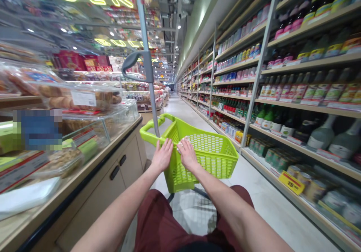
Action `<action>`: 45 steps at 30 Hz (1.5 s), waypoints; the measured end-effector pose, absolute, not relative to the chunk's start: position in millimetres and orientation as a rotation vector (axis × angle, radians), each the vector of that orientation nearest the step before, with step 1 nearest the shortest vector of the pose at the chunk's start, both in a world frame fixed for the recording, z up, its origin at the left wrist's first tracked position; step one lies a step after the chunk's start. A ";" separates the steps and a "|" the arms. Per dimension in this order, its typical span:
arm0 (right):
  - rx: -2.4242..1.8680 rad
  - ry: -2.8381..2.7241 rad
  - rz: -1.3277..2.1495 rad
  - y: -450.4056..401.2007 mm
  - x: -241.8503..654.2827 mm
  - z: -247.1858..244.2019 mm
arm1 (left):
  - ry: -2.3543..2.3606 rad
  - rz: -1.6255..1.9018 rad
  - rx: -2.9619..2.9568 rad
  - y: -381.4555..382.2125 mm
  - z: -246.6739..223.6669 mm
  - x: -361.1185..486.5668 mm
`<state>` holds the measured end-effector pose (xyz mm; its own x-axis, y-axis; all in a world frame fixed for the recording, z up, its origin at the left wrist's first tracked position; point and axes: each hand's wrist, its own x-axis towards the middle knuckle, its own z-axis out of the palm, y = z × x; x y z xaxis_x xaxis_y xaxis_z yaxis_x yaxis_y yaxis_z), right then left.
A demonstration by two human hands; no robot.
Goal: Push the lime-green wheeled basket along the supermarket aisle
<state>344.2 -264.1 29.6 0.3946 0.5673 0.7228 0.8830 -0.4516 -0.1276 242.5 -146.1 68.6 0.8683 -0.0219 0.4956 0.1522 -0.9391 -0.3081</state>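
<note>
A lime-green plastic shopping cart point(207, 161) with perforated sides stands just in front of my knees. My left hand point(163, 156) is closed over its upper rim, near the handle end, fingers pointing forward. Beside it, my right hand point(187, 155) presses a crumpled white wipe point(184, 140) against the same rim; part of the wipe is hidden under the fingers. The cart's curved green handle point(149, 133) lies ahead and left of my left hand. A grey pole point(153, 105) with a grey plastic hook point(135, 66) rises at that end.
To the left runs a counter point(124, 139) with clear display cases and packaged food point(79, 97). On the right, tall shelves point(254, 105) hold bottles and cans, with a yellow price tag point(291, 182) low down. A pale tiled aisle point(180, 105) stretches away between them.
</note>
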 end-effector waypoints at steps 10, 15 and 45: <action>-2.204 -1.039 -0.797 -348.7 386.0 15.7 | -0.082 -0.750 -2.763 -165.0 62.3 252.3; -2.236 -0.984 -0.818 -342.1 376.6 17.3 | -0.067 -0.707 -2.789 -181.7 61.3 263.8; -2.369 -0.990 -0.979 -428.6 409.9 -21.8 | -0.118 -0.713 -2.812 -177.4 56.5 267.2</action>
